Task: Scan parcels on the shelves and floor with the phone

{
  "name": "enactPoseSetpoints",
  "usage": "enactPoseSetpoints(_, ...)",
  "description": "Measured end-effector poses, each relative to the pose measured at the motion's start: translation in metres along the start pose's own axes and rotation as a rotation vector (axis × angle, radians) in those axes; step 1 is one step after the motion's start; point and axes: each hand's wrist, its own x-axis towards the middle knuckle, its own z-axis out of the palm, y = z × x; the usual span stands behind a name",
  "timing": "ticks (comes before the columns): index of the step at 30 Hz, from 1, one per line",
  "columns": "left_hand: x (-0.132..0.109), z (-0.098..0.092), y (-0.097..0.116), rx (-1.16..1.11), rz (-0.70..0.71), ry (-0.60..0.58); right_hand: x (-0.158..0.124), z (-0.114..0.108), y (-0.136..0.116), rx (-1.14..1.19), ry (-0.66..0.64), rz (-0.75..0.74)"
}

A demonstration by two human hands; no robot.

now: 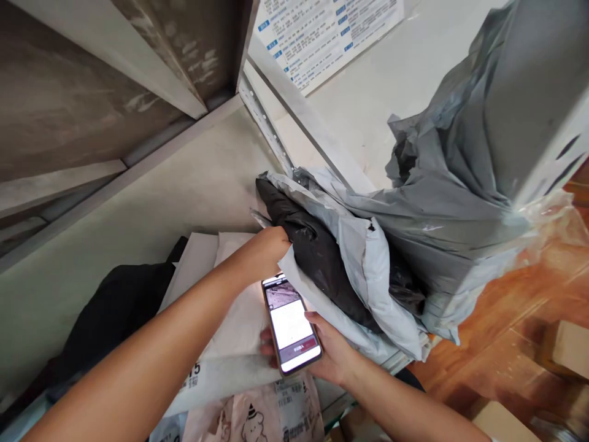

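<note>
My right hand is closed around a smartphone, thumb on its right edge and fingertips behind its left side. The lit screen shows a camera picture at the top and a white area below. Further up, my left hand is bent at the wrist, its fingers closed at the edge of a white mailing bag; that bag's corner partly hides them. Against it lean a black plastic parcel and a grey-white mailing bag. Below the phone lies a pink printed parcel with labels.
A large torn grey bag bulges at the right beside the shelf post. Black parcels lie at the left. A metal shelf frame crosses the back, with a printed notice on the wall. Cardboard boxes sit on the brown floor.
</note>
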Motion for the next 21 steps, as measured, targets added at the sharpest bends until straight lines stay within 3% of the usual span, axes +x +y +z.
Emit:
enactPoseSetpoints(2, 0.0, 0.0, 0.0, -0.003, -0.002, 0.012, 0.001, 0.005, -0.002, 0.023, -0.093, -0.031)
enactPoseSetpoints(3, 0.0, 0.001, -0.001, -0.004, 0.009, 0.011, 0.001, 0.008, -0.002, 0.032, -0.08, -0.046)
enactPoseSetpoints(7, 0.0, 0.001, -0.004, -0.008, 0.058, 0.02, 0.007, 0.021, -0.006, 0.062, 0.096, -0.023)
enactPoseSetpoints(13, 0.0, 0.002, -0.007, 0.034, 0.038, -0.024, 0.003, 0.026, -0.01, 0.041, 0.29, 0.142)
enactPoseSetpoints(21, 0.009, -0.003, -0.005, 0.026, 0.045, -0.033, -0.012, 0.024, -0.005, -0.017, 0.331, 0.24)
